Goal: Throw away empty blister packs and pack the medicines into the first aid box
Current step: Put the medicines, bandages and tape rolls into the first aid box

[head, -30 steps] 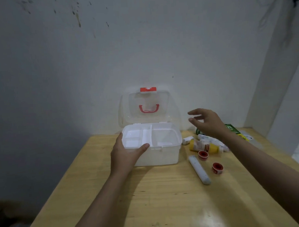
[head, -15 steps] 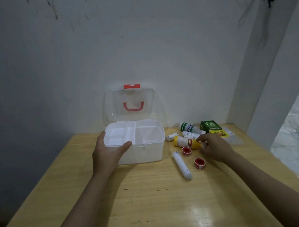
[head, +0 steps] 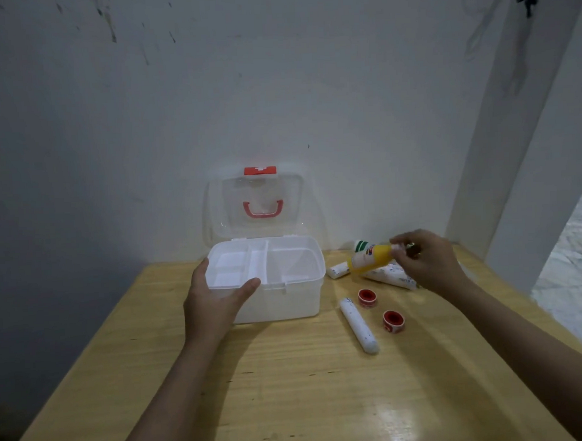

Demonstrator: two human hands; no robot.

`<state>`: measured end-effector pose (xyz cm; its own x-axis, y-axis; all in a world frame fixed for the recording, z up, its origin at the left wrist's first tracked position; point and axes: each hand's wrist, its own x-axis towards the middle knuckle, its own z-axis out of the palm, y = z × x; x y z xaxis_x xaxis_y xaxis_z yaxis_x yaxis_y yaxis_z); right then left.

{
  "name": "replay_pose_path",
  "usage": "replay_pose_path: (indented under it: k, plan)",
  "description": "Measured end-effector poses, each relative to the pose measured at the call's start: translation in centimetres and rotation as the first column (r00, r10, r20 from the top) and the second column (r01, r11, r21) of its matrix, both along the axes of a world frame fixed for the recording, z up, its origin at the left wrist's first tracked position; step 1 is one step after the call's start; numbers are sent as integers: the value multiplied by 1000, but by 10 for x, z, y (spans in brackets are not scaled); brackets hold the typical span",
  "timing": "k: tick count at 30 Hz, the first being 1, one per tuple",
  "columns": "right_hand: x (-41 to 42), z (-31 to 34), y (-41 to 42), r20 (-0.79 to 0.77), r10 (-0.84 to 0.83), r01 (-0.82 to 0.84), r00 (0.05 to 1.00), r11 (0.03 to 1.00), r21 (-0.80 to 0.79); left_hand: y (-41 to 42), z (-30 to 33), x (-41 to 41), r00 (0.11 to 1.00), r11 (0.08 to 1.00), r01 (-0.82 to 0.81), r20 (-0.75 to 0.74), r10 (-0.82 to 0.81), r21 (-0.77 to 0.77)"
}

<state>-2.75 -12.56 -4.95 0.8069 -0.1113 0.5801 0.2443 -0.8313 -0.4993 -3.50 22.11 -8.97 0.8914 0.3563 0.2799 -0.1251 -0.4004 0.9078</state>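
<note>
The white first aid box [head: 286,300] stands open on the wooden table [head: 290,387], its clear lid with a red handle upright against the wall. A white divided tray sits in its top with nothing in it. My left hand [head: 213,303] grips the box's front left corner, thumb on the rim. My right hand [head: 428,264] holds a yellow medicine bottle [head: 371,258] by its cap, lifted above the table to the right of the box. Under it lie white tubes [head: 390,277] and a small white roll [head: 338,270].
A long white tube [head: 359,324] and two red-cored tape rolls [head: 367,297] [head: 393,321] lie right of the box. A green-capped white bottle [head: 362,245] lies behind the yellow one. The wall is close behind, a pillar at right. The table's right edge drops off.
My right hand came down onto the yellow bottle, took it by the cap and lifted it off the table. My left hand stayed on the box.
</note>
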Motion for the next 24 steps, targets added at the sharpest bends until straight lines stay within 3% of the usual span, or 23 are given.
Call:
replay_pose_path:
  k: [8,19,24]
  plan:
    - [-2,66,47,52,271,-273,961,908,319,1,0,1,1000,1000,-1,-1,1,-27]
    - [26,39,132,-217,391,-389,895,920,51,2,0,2,1000,999,-5,-16,5,-32]
    - [28,31,143,-326,461,-479,825,877,28,0,-2,4,1000,1000,-20,-17,20,6]
